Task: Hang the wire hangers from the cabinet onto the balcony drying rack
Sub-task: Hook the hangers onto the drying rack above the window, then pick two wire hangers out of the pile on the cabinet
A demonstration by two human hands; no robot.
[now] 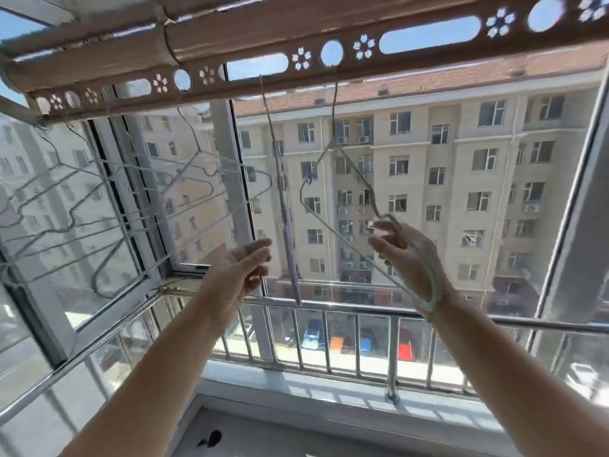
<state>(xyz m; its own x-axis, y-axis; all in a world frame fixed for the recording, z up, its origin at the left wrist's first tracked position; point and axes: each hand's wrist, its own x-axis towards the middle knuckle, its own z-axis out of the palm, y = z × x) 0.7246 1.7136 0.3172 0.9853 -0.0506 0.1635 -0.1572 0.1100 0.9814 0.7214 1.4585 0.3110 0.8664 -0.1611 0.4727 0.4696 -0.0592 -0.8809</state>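
Below the rack both hands are raised. The left hand holds nothing, its fingers straight and slightly apart. It is just beside a purple hanger, seen edge-on, which hangs from a slot in the rack. The right hand has its fingers curled round the low corner of a tilted green hanger, whose hook sits in a round hole of the rack. More hangers hang from the rack's left part. Beyond the rack are a railing and a building.

1 drying rack, 2 hands, 1 purple wire hanger, 1 green wire hanger, left bunch uncountable
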